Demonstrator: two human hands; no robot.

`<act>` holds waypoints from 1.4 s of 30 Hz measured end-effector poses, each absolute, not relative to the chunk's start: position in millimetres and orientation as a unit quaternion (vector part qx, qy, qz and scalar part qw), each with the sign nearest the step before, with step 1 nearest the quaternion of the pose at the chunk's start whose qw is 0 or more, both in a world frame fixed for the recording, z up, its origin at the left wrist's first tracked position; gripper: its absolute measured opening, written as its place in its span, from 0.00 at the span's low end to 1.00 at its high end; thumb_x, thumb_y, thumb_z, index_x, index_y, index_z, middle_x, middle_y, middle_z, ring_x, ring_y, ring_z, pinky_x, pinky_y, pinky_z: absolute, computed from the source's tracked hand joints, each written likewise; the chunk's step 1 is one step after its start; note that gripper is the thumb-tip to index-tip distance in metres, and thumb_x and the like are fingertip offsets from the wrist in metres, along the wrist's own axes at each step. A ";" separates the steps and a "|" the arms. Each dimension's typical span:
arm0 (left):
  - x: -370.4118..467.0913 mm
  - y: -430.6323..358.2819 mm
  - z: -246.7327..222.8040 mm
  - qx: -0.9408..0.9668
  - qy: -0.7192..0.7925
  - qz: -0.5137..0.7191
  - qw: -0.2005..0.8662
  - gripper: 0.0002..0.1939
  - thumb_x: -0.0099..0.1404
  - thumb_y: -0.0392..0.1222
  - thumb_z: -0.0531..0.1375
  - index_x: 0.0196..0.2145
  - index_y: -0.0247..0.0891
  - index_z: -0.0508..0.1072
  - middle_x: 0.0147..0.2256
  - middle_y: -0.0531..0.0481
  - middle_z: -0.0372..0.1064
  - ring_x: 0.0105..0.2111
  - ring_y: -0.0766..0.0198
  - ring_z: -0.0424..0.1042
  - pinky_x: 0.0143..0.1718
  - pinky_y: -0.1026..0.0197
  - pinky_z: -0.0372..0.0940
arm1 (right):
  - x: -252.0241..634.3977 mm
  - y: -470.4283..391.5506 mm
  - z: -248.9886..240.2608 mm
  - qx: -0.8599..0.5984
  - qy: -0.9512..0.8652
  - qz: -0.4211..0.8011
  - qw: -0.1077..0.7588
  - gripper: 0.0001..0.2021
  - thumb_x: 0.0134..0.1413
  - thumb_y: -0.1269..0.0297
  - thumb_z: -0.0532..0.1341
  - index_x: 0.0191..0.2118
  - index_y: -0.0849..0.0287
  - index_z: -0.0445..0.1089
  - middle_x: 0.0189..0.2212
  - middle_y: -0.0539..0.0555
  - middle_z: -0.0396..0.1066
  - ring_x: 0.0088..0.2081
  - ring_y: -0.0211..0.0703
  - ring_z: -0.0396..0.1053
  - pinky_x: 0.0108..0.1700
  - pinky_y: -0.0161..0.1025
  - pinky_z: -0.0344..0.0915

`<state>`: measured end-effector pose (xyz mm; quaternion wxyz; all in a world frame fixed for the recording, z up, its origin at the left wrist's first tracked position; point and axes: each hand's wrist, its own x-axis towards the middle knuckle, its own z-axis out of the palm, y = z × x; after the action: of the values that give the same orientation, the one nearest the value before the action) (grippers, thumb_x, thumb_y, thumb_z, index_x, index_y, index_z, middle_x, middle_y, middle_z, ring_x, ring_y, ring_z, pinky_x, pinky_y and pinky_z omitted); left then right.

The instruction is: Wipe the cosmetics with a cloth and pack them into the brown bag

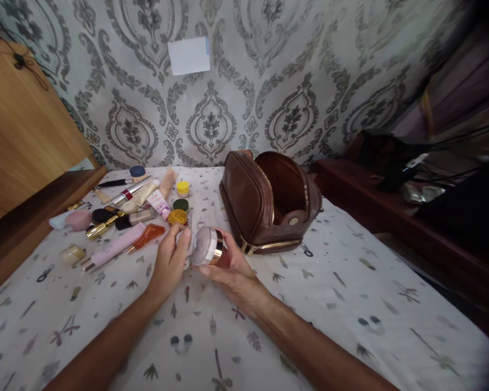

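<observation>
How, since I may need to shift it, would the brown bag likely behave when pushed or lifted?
The brown bag would probably flex slightly: its leather-like sides hold shape, yet curve softly. Its unzipped flap might flop if lifted. Resting broadly on the cloth, it should slide rather than roll.

Light on your scene is soft and moderate, its source out of view. Damask wallpaper shows a pale, mild sheen; the white card is bright, its face without readable detail. Small highlights on your brown leather bag; its interior goes dark. Shadows on the printed sheet faint, soft-edged. Right side dim, the upper right corner black. Wide-angle stretch bends your edges, smearing the wooden cabinet and dark clutter. Your cosmetic jar and the translucent piece in your left hand look slightly blurred.
</observation>
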<state>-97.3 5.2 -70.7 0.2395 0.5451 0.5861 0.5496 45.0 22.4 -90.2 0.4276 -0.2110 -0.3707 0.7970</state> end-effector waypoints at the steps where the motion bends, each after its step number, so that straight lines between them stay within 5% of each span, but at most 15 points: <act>1: -97.5 5.0 -70.3 0.538 0.585 0.555 0.245 0.17 0.70 0.54 0.52 0.29 0.41 0.64 0.23 0.57 0.55 0.25 0.65 0.57 0.28 0.62 0.56 | 45.2 23.4 -92.0 -0.215 -0.382 0.790 0.429 0.40 0.31 0.67 0.77 0.53 0.47 0.60 0.50 0.51 0.66 0.45 0.44 0.70 0.50 0.43 0.68; 9: -97.1 -1.8 -63.4 0.585 0.557 0.568 0.162 0.09 0.69 0.46 0.55 0.33 0.42 0.70 0.33 0.51 0.66 0.35 0.61 0.66 0.39 0.59 0.61 | 43.9 19.2 -98.5 -0.329 -0.546 0.649 0.415 0.37 0.34 0.72 0.71 0.53 0.48 0.59 0.48 0.51 0.64 0.40 0.42 0.69 0.41 0.42 0.70; 21: -98.4 -6.3 -62.9 0.674 0.524 0.517 0.070 0.07 0.68 0.38 0.58 0.36 0.40 0.77 0.36 0.51 0.64 0.40 0.63 0.67 0.43 0.61 0.63 | 42.7 18.8 -97.1 -0.391 -0.609 0.556 0.409 0.35 0.34 0.70 0.71 0.52 0.53 0.61 0.46 0.53 0.68 0.40 0.44 0.68 0.42 0.42 0.68; 28: -96.0 -7.8 -68.3 0.721 0.482 0.497 -0.031 0.09 0.68 0.34 0.58 0.42 0.41 0.77 0.38 0.50 0.62 0.40 0.64 0.66 0.41 0.61 0.64 | 41.6 18.7 -99.6 -0.390 -0.569 0.605 0.399 0.32 0.34 0.65 0.73 0.49 0.53 0.62 0.39 0.50 0.69 0.36 0.41 0.69 0.38 0.41 0.70; 37: -106.0 -1.6 -61.9 0.657 0.528 0.535 0.058 0.08 0.68 0.40 0.58 0.41 0.42 0.77 0.37 0.51 0.67 0.40 0.62 0.69 0.43 0.59 0.64 | 45.0 17.3 -99.3 -0.267 -0.513 0.724 0.375 0.44 0.36 0.67 0.73 0.60 0.47 0.54 0.53 0.54 0.64 0.41 0.40 0.71 0.45 0.42 0.69; 42: -107.0 0.9 -59.5 0.619 0.549 0.550 0.114 0.07 0.68 0.44 0.57 0.38 0.40 0.73 0.36 0.51 0.71 0.40 0.61 0.69 0.43 0.59 0.63 | 42.9 18.8 -100.7 -0.281 -0.499 0.733 0.367 0.43 0.34 0.70 0.72 0.59 0.49 0.57 0.46 0.51 0.67 0.38 0.39 0.72 0.43 0.40 0.69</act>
<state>-107.0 0.9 -59.5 0.1141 0.6185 0.5490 0.5505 42.9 18.8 -100.7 0.3674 -0.2807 -0.4995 0.7326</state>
